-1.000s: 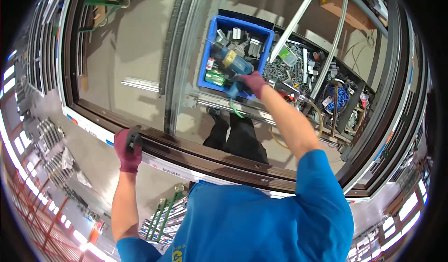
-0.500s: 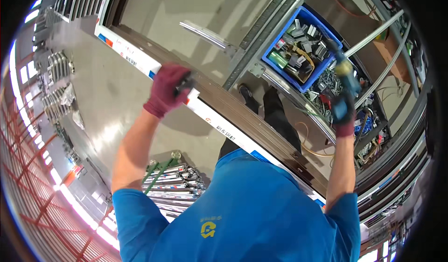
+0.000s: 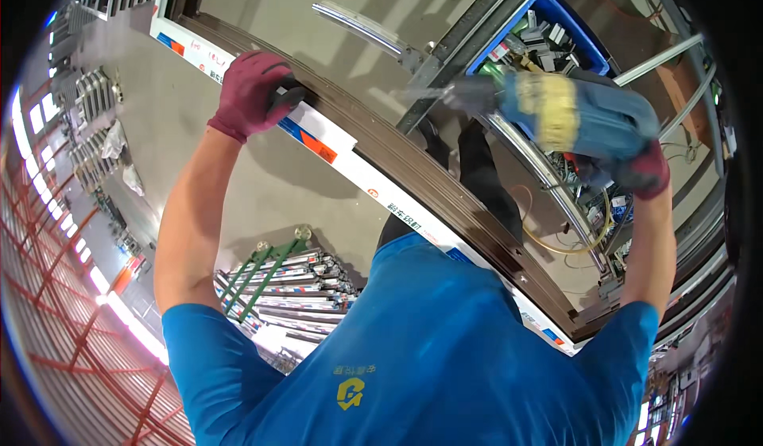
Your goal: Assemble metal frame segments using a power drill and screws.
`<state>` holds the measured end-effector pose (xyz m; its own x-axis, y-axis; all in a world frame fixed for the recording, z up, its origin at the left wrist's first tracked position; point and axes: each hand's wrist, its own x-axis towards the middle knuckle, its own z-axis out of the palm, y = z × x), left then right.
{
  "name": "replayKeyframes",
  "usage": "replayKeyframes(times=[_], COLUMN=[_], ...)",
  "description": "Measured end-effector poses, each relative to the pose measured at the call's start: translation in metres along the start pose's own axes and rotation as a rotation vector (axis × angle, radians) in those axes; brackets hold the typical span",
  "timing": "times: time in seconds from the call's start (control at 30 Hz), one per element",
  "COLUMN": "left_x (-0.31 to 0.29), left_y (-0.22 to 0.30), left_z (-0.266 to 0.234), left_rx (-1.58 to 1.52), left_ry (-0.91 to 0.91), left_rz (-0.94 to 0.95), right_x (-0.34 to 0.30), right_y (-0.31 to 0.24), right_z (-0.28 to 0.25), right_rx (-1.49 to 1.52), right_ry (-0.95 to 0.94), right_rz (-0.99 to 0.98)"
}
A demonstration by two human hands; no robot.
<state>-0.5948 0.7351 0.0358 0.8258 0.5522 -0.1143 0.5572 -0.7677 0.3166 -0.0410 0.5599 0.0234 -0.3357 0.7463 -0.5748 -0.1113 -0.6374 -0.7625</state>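
Observation:
A brown metal frame with white printed film along its edge lies slantwise in front of my body. On its far-left stretch, my left hand, in a maroon glove with black fingertips, curls over the edge. Just right of those fingers, a short white piece sits on the frame. My right hand, gloved alike, holds a blue-and-yellow power drill by its rear handle. The drill is blurred; its thin bit points left, above the frame's far side and apart from my left hand.
Behind the drill stands a blue bin of metal pieces, on a metal rack with loose screws and fittings. A metal bar juts over the frame's opening. Lower left, a green-railed cart carries stacked profiles. A tan hose loops at right.
My right hand has lifted the drill from beside the bin and swung it so its bit points left. My left hand has slid up-left along the frame, uncovering the short white piece.

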Motion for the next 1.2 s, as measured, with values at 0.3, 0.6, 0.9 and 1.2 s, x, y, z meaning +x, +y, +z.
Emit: replayKeyframes(times=[0.3, 0.6, 0.9, 1.2], left_x=[0.004, 0.005, -0.002, -0.003], left_y=[-0.009, -0.016, -0.018, -0.021], left_z=[0.002, 0.004, 0.006, 0.004], left_rx=[0.006, 0.028, 0.035, 0.051], left_ry=[-0.062, -0.041, -0.017, -0.021], left_rz=[0.018, 0.085, 0.058, 0.072], right_x=[0.147, 0.174, 0.182, 0.181], right_y=[0.000, 0.016, 0.015, 0.010], right_z=[0.010, 0.005, 0.013, 0.017], right_rx=[-0.151, -0.103, -0.134, -0.122], right_ry=[-0.453, -0.498, -0.466, -0.434], right_rz=[0.065, 0.092, 0.137, 0.215])
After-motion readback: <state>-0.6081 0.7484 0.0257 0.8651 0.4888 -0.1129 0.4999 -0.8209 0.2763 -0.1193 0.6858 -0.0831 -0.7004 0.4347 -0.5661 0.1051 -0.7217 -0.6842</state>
